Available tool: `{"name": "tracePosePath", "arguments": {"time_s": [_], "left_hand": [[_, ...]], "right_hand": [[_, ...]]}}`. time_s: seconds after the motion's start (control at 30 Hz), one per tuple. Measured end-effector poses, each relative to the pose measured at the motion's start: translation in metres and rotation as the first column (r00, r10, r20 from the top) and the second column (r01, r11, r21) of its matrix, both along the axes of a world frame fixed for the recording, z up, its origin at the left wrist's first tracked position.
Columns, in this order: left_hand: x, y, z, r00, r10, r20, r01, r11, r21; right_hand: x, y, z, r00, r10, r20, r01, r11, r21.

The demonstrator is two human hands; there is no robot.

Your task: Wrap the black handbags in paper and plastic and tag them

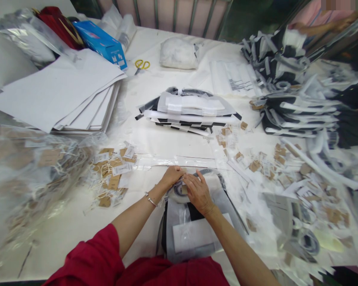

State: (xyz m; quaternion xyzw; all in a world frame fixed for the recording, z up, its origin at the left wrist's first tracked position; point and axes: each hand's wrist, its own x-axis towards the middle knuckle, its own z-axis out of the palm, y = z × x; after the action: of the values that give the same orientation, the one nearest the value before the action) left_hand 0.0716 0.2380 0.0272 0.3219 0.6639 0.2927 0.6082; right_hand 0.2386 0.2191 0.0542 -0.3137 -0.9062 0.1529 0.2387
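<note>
Red sleeves [92, 254] at the near edge, both arms reaching forward over a white table [140, 238]. Black bag [193, 212] lay right in front of the body, wrapped in translucent plastic, white pad [193, 233] taped on its near face, handle end pointing away. Left hand [172, 176], bracelet [151, 199] on that wrist, was at the bag's far end by the handle: fingertips bunched together, couldn't tell what was between them. Right hand [198, 192] came in from the other side, fingers bent over the handle area and nearly meeting the left — couldn't tell if they were clamped on anything. Small brown tag [184, 190] showed just under the right fingers.

Left of the hands: a pile of strung tags [113, 182], then a big clear plastic sack [47, 167] with more cardboard in it. Right: loose tags and scraps [307, 194] spread wide.

Further out, a stack of wrapped bags [193, 107] mid-table, paper stack [65, 87] left of it, another bag pile [301, 117] to the right. Beyond those — yellow-handled scissors [142, 65], blue box [101, 43], clear pouch with white filling [179, 53]. Co-worker in a pink top [308, 16] at far right.
</note>
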Motion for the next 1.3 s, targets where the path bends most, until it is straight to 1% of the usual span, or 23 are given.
{"name": "tracePosePath", "arguments": {"time_s": [0.13, 0.23, 0.3, 0.4, 0.5, 0.57, 0.73, 0.97, 1.17, 1.3], "left_hand": [[0.003, 0.002, 0.004, 0.981, -0.059, -0.185, 0.07, 0.996, 0.052], [0.005, 0.004, 0.009, 0.95, -0.13, -0.283, 0.156, 0.985, 0.071], [0.006, 0.006, 0.011, 0.925, -0.176, -0.336, 0.21, 0.976, 0.065], [0.007, 0.01, 0.012, 0.89, -0.232, -0.393, 0.267, 0.963, 0.036], [0.009, 0.014, 0.011, 0.865, -0.282, -0.415, 0.316, 0.948, 0.016], [0.01, 0.016, 0.011, 0.852, -0.302, -0.428, 0.338, 0.941, 0.01], [0.012, 0.017, 0.015, 0.826, -0.301, -0.477, 0.356, 0.934, 0.027], [0.007, 0.028, 0.019, 0.819, -0.243, -0.52, 0.348, 0.93, 0.114], [0.009, 0.027, 0.012, 0.828, -0.201, -0.524, 0.307, 0.944, 0.123], [0.004, 0.028, 0.005, 0.827, -0.212, -0.521, 0.307, 0.946, 0.102]], "right_hand": [[0.004, 0.001, -0.003, 0.998, 0.002, -0.064, -0.002, 1.0, -0.009], [0.009, 0.005, -0.007, 0.994, 0.018, -0.108, -0.022, 0.999, -0.034], [0.015, 0.008, -0.007, 0.994, 0.03, -0.106, -0.035, 0.998, -0.047], [0.024, 0.014, -0.006, 0.997, 0.011, -0.082, -0.015, 0.999, -0.046], [0.032, 0.018, -0.004, 0.997, -0.022, -0.068, 0.019, 0.999, -0.048], [0.032, 0.02, -0.004, 0.998, -0.018, -0.055, 0.016, 0.999, -0.048], [0.02, 0.023, -0.006, 0.999, 0.032, -0.024, -0.032, 0.999, -0.033], [0.007, 0.023, -0.009, 0.999, 0.015, 0.05, -0.014, 0.999, -0.035], [0.007, 0.021, -0.015, 0.999, 0.027, 0.038, -0.027, 1.0, -0.013], [0.008, 0.02, -0.018, 0.999, -0.035, 0.027, 0.035, 0.999, -0.002]]}}
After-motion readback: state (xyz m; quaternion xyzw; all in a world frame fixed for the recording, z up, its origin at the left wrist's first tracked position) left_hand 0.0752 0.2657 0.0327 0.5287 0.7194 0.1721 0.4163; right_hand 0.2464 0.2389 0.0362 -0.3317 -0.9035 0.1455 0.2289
